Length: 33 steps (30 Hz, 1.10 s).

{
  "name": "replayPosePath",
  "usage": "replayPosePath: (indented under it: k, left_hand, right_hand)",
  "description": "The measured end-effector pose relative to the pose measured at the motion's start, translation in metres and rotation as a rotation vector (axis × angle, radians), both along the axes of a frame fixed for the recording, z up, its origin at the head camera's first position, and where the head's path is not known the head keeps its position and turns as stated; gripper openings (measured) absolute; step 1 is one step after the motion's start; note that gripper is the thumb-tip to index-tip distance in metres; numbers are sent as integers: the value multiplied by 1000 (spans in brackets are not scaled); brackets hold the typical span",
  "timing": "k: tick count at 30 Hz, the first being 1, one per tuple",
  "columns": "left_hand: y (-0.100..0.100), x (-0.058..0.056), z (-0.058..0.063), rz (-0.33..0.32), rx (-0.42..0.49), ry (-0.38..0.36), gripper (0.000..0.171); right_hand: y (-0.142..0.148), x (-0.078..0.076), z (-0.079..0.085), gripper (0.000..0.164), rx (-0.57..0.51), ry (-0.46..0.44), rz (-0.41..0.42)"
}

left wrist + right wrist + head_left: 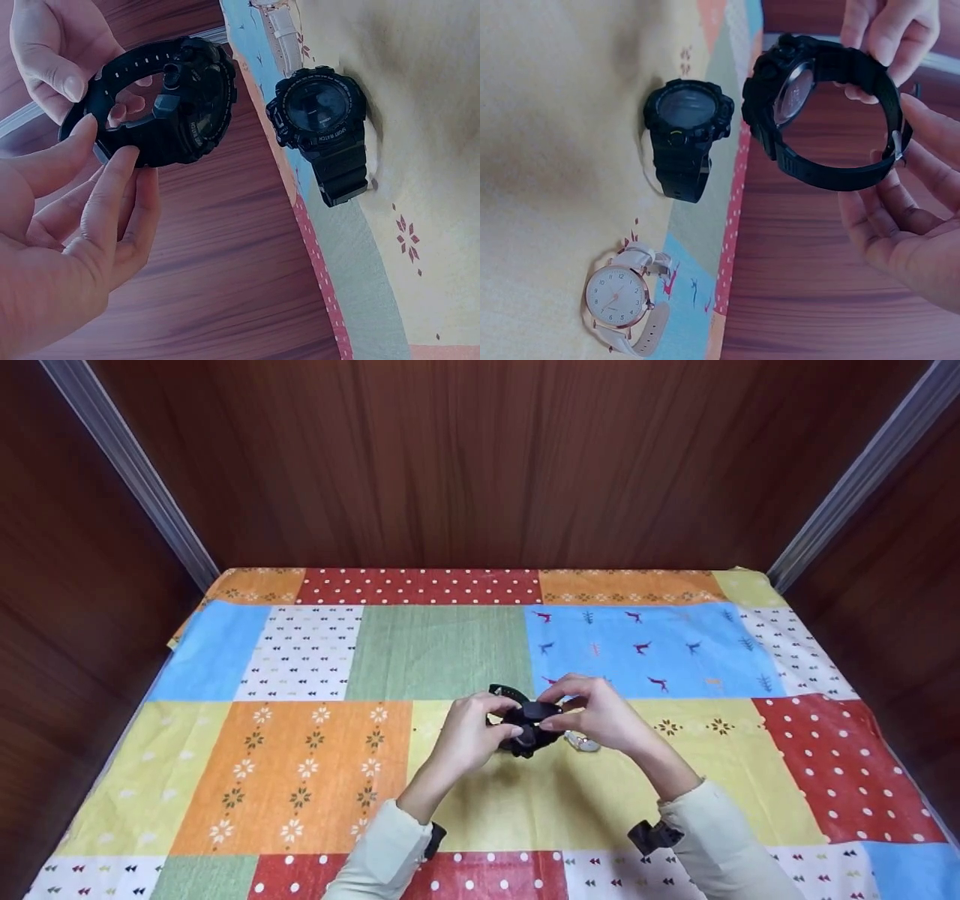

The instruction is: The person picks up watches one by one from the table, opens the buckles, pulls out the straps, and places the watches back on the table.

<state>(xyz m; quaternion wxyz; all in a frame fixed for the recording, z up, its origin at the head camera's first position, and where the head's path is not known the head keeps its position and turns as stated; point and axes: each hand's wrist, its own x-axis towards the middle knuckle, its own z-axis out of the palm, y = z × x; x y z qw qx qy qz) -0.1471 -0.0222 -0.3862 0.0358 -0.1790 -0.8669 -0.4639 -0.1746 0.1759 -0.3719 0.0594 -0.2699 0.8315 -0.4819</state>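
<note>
A black digital sport watch (206,105) is held up between both hands, its strap bent round into a loop. My left hand (469,731) pinches one side of the strap with thumb and fingers. On the other side, my right hand (596,716) grips the strap near the silver buckle (898,142). In the right wrist view the round metal back of the held watch shows inside the loop. Below the hands a second black sport watch (686,112) lies face up on the cloth. Beside it lies a white-faced wristwatch (616,296) with a pale strap and rose-gold rim.
A patchwork tablecloth (315,780) in orange, yellow, blue, red and green covers the table. Brown wood-grain panels (480,465) stand behind it and on both sides, with grey metal strips (135,472) at the corners.
</note>
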Motion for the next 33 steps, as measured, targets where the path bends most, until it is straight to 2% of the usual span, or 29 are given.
replayPosePath:
  k: [12, 23, 27, 33]
  left_hand:
    - [1, 0, 2, 18, -21, 11, 18]
    - [3, -1, -2, -8, 27, -92, 30]
    - [4, -2, -5, -21, 27, -77, 31]
    - [5, -2, -8, -13, 20, -16, 23]
  right_hand:
    - [-4, -1, 1, 22, -5, 10, -5]
    - [-5, 2, 3, 21, -14, 7, -51]
    - [-5, 2, 4, 20, -8, 19, -44]
    - [-4, 3, 5, 20, -29, -5, -43]
